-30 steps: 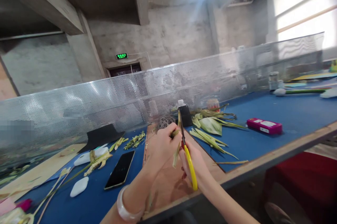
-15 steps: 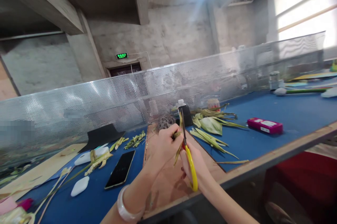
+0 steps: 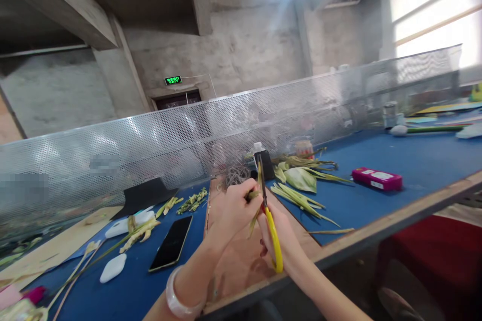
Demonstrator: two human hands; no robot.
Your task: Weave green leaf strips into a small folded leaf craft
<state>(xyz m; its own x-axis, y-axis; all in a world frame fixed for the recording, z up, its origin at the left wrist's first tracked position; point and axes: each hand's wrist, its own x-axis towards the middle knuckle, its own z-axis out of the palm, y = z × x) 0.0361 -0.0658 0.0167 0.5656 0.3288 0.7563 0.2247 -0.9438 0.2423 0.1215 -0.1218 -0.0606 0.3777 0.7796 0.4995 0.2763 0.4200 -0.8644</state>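
Observation:
Above the brown wooden board (image 3: 233, 281), my left hand (image 3: 238, 210) pinches a greenish-brown leaf strip (image 3: 253, 194), with a thin end hanging below the fingers. My right hand (image 3: 276, 235) is closed on yellow-handled scissors (image 3: 274, 240), whose blades point up and away from me. The blades stand upright beside the strip, close to my left fingertips. Whether they touch the strip cannot be made out. A tangle of grey cord (image 3: 237, 175) lies just beyond my left hand.
Long green leaves (image 3: 299, 198) and a magenta box (image 3: 377, 179) lie to the right. A black phone (image 3: 171, 243), a white piece (image 3: 113, 268) and dried plant scraps (image 3: 140, 234) are at left. A perforated metal screen (image 3: 233, 120) stands behind.
The view has shifted very slightly, moving the table objects a little to the left. Both hands keep nearly the same pose and hold the same things.

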